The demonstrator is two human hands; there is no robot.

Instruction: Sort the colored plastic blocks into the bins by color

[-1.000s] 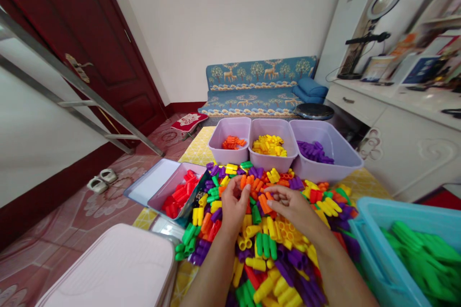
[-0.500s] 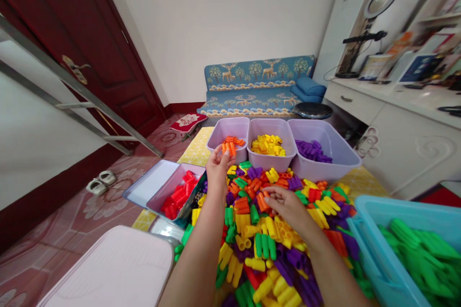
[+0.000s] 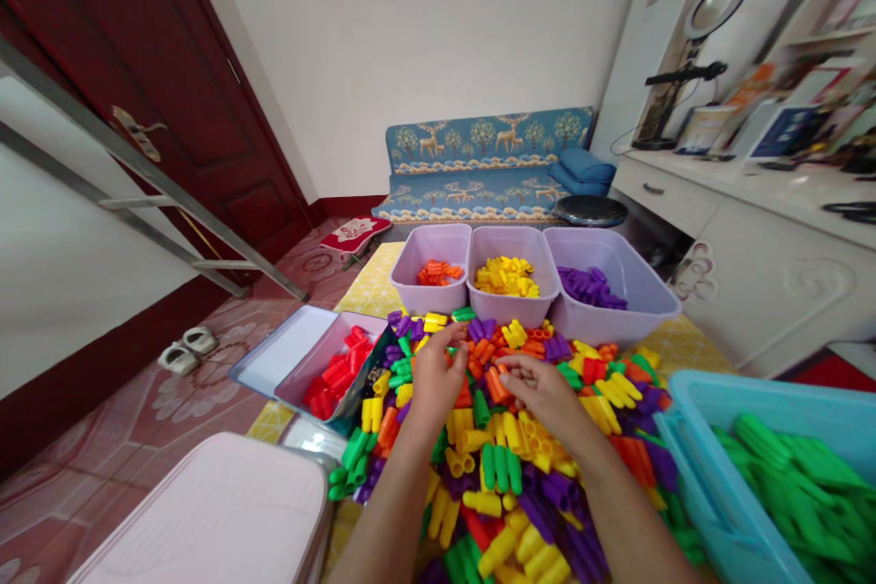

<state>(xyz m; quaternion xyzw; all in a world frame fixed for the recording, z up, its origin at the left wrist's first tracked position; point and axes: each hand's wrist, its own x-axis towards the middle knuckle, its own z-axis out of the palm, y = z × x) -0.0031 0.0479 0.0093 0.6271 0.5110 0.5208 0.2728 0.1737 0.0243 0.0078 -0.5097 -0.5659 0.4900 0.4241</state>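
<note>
A heap of coloured plastic tube pieces [image 3: 506,465] covers the yellow mat in front of me. My left hand [image 3: 432,379] rests on the heap with fingers curved and apart, its tips touching orange pieces [image 3: 479,349]. My right hand [image 3: 544,392] is beside it, fingers pinched on an orange piece [image 3: 498,383]. Behind the heap stand three lilac bins: one with orange pieces [image 3: 419,251], one with yellow pieces [image 3: 510,235], one with purple pieces [image 3: 633,269].
A lilac bin of red pieces [image 3: 311,356] sits on a blue lid at the left. A light blue bin [image 3: 691,438] of green pieces is at the right. A pale pink case [image 3: 205,511] lies near left. Ladder, door and sofa stand beyond.
My left hand went from the heap up to the orange bin with orange pieces, then came back down to the heap without them. My right hand stayed on the heap.
</note>
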